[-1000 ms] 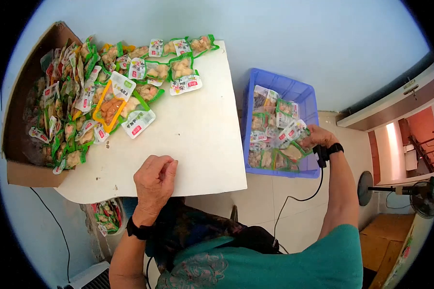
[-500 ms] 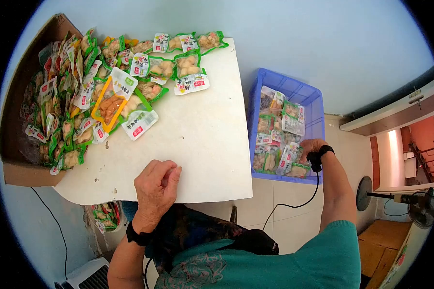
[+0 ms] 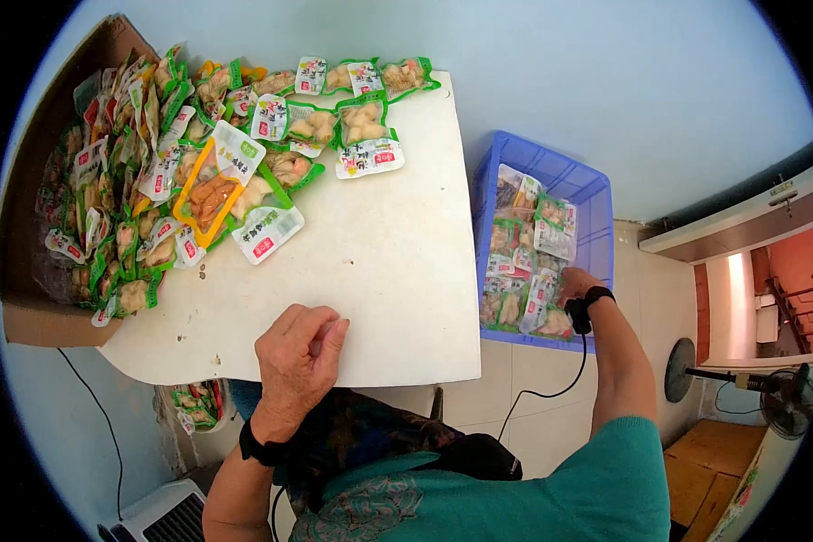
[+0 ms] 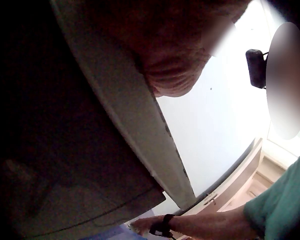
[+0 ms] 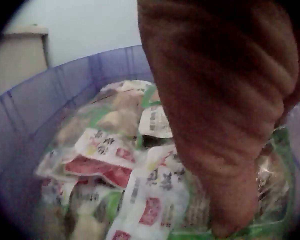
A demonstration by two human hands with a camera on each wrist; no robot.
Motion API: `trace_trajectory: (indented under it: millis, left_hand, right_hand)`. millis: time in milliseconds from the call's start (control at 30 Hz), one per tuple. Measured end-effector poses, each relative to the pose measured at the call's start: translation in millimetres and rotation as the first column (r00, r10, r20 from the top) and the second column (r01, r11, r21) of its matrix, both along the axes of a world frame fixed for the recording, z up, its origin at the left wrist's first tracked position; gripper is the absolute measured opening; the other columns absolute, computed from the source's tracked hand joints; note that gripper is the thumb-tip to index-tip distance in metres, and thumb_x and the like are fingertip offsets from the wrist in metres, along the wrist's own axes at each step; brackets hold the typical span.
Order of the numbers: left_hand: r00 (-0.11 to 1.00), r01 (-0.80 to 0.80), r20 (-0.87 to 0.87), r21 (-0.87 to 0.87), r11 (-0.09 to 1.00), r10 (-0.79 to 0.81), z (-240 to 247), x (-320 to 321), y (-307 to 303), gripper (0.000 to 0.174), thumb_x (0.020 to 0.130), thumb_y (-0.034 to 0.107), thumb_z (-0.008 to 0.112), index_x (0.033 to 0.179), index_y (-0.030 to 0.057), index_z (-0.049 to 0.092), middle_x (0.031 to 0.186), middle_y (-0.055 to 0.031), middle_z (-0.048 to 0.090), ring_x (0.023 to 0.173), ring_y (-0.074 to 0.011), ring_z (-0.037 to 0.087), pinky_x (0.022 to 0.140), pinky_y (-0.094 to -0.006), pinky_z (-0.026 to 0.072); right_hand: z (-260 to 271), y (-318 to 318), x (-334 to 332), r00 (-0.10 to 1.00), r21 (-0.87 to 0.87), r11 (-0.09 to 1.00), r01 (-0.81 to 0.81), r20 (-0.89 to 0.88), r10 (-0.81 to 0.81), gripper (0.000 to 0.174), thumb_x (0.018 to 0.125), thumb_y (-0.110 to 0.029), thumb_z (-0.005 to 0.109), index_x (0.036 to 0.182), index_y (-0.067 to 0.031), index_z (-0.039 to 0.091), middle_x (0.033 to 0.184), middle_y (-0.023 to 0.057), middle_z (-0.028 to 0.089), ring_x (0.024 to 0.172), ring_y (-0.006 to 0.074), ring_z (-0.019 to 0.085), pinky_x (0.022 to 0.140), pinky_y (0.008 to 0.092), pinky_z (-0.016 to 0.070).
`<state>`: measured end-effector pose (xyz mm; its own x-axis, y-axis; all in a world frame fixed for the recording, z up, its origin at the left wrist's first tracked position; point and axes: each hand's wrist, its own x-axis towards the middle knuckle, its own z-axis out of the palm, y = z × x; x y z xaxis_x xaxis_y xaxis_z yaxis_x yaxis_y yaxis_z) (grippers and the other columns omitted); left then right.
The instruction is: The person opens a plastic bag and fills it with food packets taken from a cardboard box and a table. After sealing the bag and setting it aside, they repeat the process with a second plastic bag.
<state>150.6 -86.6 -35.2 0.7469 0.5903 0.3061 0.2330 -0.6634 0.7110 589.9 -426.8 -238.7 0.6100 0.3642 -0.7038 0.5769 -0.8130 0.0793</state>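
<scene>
My right hand (image 3: pixel 574 284) is down inside the blue plastic crate (image 3: pixel 590 200), at its right side. In the right wrist view its thumb side (image 5: pixel 225 165) reaches down onto a clear food packet (image 5: pixel 275 185) with a green edge; the fingers are hidden, so I cannot tell whether they grip it. Beside the hand lies a packet with a white label (image 3: pixel 538 298), among several others in the crate. My left hand (image 3: pixel 300 352) rests at the front edge of the white table (image 3: pixel 379 271), fingers loosely curled and holding nothing.
A cardboard box (image 3: pixel 50 322) full of packets lies at the table's left, with green-edged packets (image 3: pixel 363 122) spread out of it. One orange-edged packet (image 3: pixel 212 194) lies on top. Below the table is a tub of packets (image 3: pixel 197 405). A black cable (image 3: pixel 542 394) hangs from my right wrist.
My right hand has lowered a packet onto the others in the crate and moved down along the crate's right side. The left hand stays at the table edge; the view has shifted slightly.
</scene>
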Motion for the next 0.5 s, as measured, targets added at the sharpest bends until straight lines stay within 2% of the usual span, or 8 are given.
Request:
trace_trajectory:
  millis: [67, 100, 200, 300, 400, 433, 500]
  left_hand:
    - [1.000, -0.001, 0.009, -0.015, 1.000, 0.001, -0.5, -0.4, 0.1, 0.007, 0.087, 0.007, 0.071, 0.088, 0.0025, 0.066, 0.069, -0.0045, 0.055, 0.054, -0.0122, 0.049, 0.049, -0.0255, 0.0390]
    - [1.000, -0.005, 0.015, -0.027, 1.000, 0.005, 0.3, 0.3, -0.4, 0.007, 0.087, 0.007, 0.071, 0.088, 0.0025, 0.066, 0.069, -0.0046, 0.055, 0.054, -0.0122, 0.049, 0.049, -0.0255, 0.0390]
    - [1.000, -0.007, 0.019, -0.038, 0.999, 0.008, 0.9, 0.4, -0.9, 0.007, 0.086, 0.007, 0.071, 0.088, 0.0027, 0.066, 0.069, -0.0048, 0.055, 0.053, -0.0125, 0.049, 0.049, -0.0257, 0.0393]
    - [1.000, -0.002, 0.016, -0.015, 1.000, 0.002, 0.4, 0.4, 0.2, 0.007, 0.086, 0.007, 0.072, 0.088, 0.0028, 0.066, 0.069, -0.0051, 0.055, 0.053, -0.0129, 0.050, 0.048, -0.0258, 0.0399]
    - [1.000, -0.004, 0.007, -0.008, 1.000, 0.004, 1.6, 0.5, 0.9, 0.008, 0.085, 0.007, 0.073, 0.087, 0.0030, 0.066, 0.069, -0.0065, 0.056, 0.052, -0.0160, 0.052, 0.048, -0.0277, 0.0420]
    - [1.000, -0.008, 0.001, -0.011, 1.000, 0.008, 2.2, 0.6, 0.4, 0.009, 0.085, 0.007, 0.073, 0.087, 0.0030, 0.065, 0.069, -0.0072, 0.056, 0.052, -0.0174, 0.053, 0.048, -0.0287, 0.0429]
    - [1.000, -0.012, 0.007, -0.028, 1.000, 0.012, 2.1, 0.4, -0.2, 0.009, 0.084, 0.007, 0.073, 0.086, 0.0038, 0.065, 0.069, -0.0073, 0.056, 0.052, -0.0189, 0.054, 0.048, -0.0298, 0.0431]
  right_hand:
    - [6.9, 6.2, -18.1, 0.990, 0.051, 0.995, -0.083, 0.117, 0.076, 0.063, 0.060, -0.018, 0.087, 0.116, -0.0068, 0.060, 0.121, 0.0168, 0.065, 0.117, 0.0338, 0.061, 0.092, 0.0475, 0.0520]
    - [6.8, 11.7, -24.2, 0.968, 0.021, 0.986, -0.164, 0.195, 0.157, 0.059, 0.062, -0.018, 0.086, 0.113, -0.0074, 0.058, 0.118, 0.0167, 0.064, 0.116, 0.0357, 0.061, 0.094, 0.0465, 0.0512]
    - [16.0, 26.0, -38.7, 0.955, 0.002, 0.985, -0.173, 0.244, 0.167, 0.068, 0.059, -0.024, 0.090, 0.116, -0.0084, 0.057, 0.119, 0.0171, 0.063, 0.115, 0.0370, 0.061, 0.094, 0.0446, 0.0510]
    - [73.3, 55.0, -80.8, 0.924, -0.083, 0.969, -0.233, 0.292, 0.247, 0.079, 0.054, -0.029, 0.094, 0.118, -0.0053, 0.055, 0.117, 0.0193, 0.064, 0.113, 0.0373, 0.061, 0.094, 0.0447, 0.0519]
    - [35.1, 40.1, -63.1, 0.984, -0.070, 0.986, -0.152, 0.084, 0.157, 0.092, 0.050, -0.029, 0.096, 0.126, -0.0021, 0.051, 0.118, 0.0234, 0.063, 0.115, 0.0397, 0.059, 0.094, 0.0469, 0.0504]
    - [30.2, 34.3, -64.3, 0.999, 0.016, 1.000, -0.003, 0.045, 0.002, 0.096, 0.048, -0.030, 0.097, 0.125, 0.0020, 0.050, 0.119, 0.0246, 0.063, 0.117, 0.0409, 0.058, 0.095, 0.0466, 0.0499]
    - [23.5, 31.8, -61.0, 1.000, 0.013, 1.000, -0.020, 0.014, 0.020, 0.096, 0.047, -0.029, 0.097, 0.124, 0.0017, 0.050, 0.118, 0.0257, 0.063, 0.116, 0.0421, 0.058, 0.095, 0.0466, 0.0502]
